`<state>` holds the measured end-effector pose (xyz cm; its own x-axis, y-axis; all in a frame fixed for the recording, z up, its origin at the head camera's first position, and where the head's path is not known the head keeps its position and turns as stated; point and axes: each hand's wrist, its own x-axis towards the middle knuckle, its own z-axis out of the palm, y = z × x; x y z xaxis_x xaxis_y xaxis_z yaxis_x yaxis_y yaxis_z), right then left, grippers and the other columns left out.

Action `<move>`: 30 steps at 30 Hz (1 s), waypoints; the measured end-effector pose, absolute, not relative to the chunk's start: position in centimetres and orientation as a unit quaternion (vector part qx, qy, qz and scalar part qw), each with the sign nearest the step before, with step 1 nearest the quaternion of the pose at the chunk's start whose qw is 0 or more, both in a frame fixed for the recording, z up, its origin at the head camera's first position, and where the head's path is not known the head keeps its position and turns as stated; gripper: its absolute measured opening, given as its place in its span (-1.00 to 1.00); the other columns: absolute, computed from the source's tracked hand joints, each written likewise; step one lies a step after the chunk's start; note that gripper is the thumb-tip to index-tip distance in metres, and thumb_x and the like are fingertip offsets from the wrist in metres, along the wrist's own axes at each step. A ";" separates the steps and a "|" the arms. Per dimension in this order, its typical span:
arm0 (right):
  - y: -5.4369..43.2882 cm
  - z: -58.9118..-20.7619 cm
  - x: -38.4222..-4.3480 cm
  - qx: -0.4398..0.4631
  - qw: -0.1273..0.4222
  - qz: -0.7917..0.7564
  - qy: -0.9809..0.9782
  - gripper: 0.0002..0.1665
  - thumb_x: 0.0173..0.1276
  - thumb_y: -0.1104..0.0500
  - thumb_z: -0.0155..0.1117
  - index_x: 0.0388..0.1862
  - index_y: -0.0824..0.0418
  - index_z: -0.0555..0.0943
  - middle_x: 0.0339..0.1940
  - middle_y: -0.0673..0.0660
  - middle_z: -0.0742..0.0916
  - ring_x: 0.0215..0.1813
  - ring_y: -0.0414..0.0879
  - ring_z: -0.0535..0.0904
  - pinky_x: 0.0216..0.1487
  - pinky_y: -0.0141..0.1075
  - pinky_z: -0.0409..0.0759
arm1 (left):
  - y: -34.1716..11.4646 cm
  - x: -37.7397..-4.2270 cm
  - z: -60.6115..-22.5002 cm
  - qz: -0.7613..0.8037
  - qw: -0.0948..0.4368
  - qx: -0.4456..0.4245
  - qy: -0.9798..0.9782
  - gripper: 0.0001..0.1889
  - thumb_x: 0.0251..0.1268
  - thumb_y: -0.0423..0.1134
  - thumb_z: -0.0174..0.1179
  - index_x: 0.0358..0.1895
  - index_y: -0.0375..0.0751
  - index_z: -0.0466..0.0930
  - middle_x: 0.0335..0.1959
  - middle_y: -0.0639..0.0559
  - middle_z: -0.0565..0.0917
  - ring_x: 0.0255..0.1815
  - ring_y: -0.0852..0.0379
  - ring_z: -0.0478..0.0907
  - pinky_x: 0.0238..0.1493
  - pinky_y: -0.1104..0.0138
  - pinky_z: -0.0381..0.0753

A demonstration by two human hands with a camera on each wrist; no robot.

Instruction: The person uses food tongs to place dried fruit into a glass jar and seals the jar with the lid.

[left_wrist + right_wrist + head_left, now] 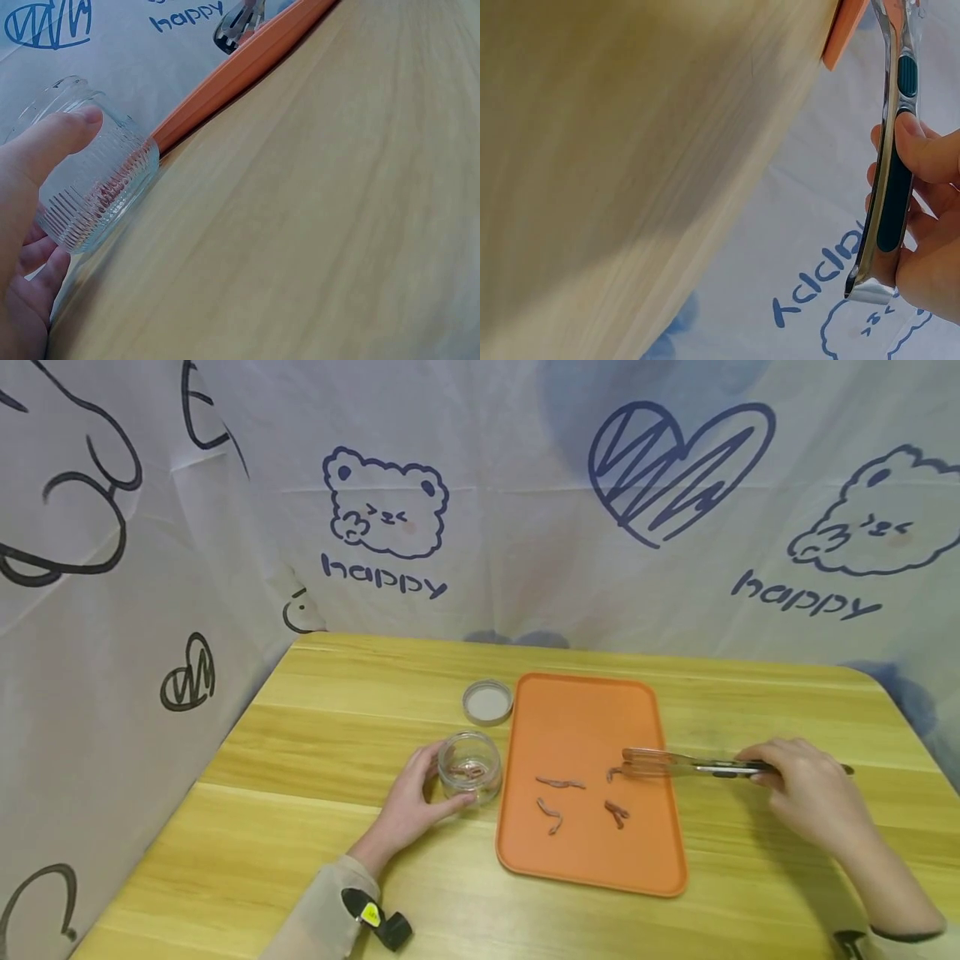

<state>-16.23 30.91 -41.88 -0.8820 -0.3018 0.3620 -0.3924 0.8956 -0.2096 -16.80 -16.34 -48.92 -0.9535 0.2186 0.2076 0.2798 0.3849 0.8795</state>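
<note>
My left hand grips a clear glass jar, thumb on the near side and fingers round the other. A few reddish-brown strips lie at the bottom of the jar, which has ribbed walls in the left wrist view. In my right hand is a pair of metal tongs with dark grip pads. Over the right part of an orange tray, the tongs' head reaches a small worm-like strip; whether it pinches the strip I cannot tell. More strips lie nearby on the tray.
A round jar lid lies behind the jar, close by the tray's left edge. The wooden table ends at a white cloth backdrop with bear and heart drawings, which also hangs along the left side.
</note>
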 end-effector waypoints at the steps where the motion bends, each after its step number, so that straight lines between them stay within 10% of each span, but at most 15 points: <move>1: 30.9 -41.8 -16.3 0.181 0.160 0.139 -0.960 -0.68 -0.01 0.48 0.34 -0.25 0.21 0.67 -0.31 0.18 0.70 -0.26 0.16 0.55 -0.27 0.13 0.50 | -16.4 -16.8 -48.9 -0.535 0.029 -0.150 -0.831 -0.17 -0.04 -0.07 0.49 0.35 -0.12 0.28 0.21 -0.08 0.41 0.24 0.03 0.40 0.35 0.20 0.30; 30: 29.9 -40.8 -16.5 0.151 0.170 0.154 -0.962 -0.76 0.05 0.50 0.30 -0.33 0.24 0.68 -0.35 0.20 0.70 -0.28 0.19 0.55 -0.33 0.12 0.50 | -16.4 -16.7 -49.0 -0.530 0.030 -0.145 -0.835 -0.16 -0.05 -0.04 0.49 0.35 -0.14 0.29 0.21 -0.08 0.42 0.25 0.03 0.38 0.35 0.18 0.29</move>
